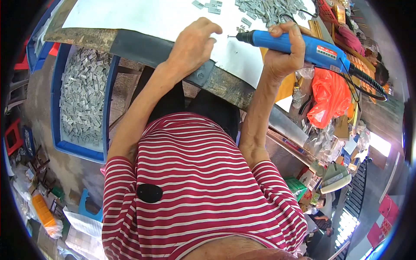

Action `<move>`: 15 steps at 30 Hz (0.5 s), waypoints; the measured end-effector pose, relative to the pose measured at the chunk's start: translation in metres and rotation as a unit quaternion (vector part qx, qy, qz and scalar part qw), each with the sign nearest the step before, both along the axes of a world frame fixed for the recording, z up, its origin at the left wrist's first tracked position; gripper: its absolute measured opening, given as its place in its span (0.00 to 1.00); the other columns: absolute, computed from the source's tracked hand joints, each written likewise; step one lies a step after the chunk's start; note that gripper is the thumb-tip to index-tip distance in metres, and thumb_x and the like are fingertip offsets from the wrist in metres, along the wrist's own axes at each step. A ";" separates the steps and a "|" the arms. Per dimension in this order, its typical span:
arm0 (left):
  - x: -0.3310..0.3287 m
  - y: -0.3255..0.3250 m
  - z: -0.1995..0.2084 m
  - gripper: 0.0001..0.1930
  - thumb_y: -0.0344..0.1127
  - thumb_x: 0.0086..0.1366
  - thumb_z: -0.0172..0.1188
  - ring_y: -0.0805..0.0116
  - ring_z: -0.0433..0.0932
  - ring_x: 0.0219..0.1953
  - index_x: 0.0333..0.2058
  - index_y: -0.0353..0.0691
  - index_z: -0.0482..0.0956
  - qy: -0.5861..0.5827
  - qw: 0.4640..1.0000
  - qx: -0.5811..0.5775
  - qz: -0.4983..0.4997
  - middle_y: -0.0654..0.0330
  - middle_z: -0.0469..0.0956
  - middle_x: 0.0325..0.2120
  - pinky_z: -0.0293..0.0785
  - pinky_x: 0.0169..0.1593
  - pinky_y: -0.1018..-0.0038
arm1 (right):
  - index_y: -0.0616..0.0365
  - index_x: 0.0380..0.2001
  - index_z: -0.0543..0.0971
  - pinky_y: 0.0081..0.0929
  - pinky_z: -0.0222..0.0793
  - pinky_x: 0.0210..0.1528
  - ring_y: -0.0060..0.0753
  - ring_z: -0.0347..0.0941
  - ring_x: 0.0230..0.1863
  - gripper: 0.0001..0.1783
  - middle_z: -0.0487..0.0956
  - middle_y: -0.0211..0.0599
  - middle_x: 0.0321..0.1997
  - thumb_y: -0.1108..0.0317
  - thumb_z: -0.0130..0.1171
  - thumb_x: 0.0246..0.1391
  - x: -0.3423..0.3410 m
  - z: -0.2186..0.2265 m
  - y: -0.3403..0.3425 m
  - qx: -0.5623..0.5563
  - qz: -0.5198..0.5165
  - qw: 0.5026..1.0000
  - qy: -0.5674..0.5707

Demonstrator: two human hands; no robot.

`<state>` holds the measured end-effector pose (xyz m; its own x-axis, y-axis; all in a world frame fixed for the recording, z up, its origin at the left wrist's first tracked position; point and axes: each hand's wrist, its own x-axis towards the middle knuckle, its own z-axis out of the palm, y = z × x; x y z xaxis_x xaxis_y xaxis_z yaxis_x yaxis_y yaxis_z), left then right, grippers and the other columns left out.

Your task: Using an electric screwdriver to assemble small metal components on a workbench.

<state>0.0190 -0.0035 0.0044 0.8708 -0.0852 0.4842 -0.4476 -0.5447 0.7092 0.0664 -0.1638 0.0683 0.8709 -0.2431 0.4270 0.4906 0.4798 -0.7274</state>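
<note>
One right grip (284, 54): wrapped around blue electric screwdriver (310, 46)
Left grip (193, 45): loosely curled, seemingly empty
Bit (232, 36): best seated squarely, pressed steadily

A workshop is showing: small grey rectangular pieces (84, 95) are filling a blue plastic bin (80, 151). A blue cylindrical power tool (279, 42) is pointing leftward.

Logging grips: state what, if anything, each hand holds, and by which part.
Right hand: the blue power tool, by the front of its body. Left hand: cannot tell whether anything is held.
</note>
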 end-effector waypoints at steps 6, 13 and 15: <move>0.022 -0.018 -0.009 0.11 0.27 0.51 0.56 0.58 0.71 0.38 0.36 0.35 0.75 -0.014 0.998 0.061 -0.012 0.54 0.72 0.33 0.68 0.43 0.67 | 0.64 0.30 0.69 0.29 0.70 0.24 0.31 0.69 0.17 0.10 0.73 0.43 0.20 0.76 0.55 0.40 -0.002 0.005 0.001 -0.006 -0.011 1.000 -0.013; 0.025 -0.019 -0.012 0.09 0.30 0.50 0.59 0.57 0.70 0.35 0.30 0.34 0.75 -0.022 0.999 0.041 -0.007 0.54 0.72 0.30 0.67 0.41 0.65 | 0.57 0.31 0.69 0.37 0.64 0.32 0.32 0.67 0.20 0.06 0.74 0.39 0.24 0.70 0.50 0.47 -0.006 0.009 -0.002 -0.045 0.000 0.999 0.009; 0.026 -0.020 -0.013 0.08 0.30 0.50 0.59 0.58 0.70 0.34 0.30 0.34 0.75 -0.022 0.999 0.037 -0.008 0.54 0.72 0.29 0.67 0.40 0.65 | 0.56 0.31 0.69 0.37 0.64 0.32 0.32 0.67 0.20 0.06 0.74 0.39 0.24 0.70 0.50 0.47 -0.006 0.009 -0.003 -0.038 0.003 0.999 0.015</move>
<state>0.0445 -0.0232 -0.0087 0.8473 -0.1358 0.5135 -0.4860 -0.5880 0.6465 0.0609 -0.1666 0.0771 0.8852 -0.2059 0.4171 0.4648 0.4245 -0.7770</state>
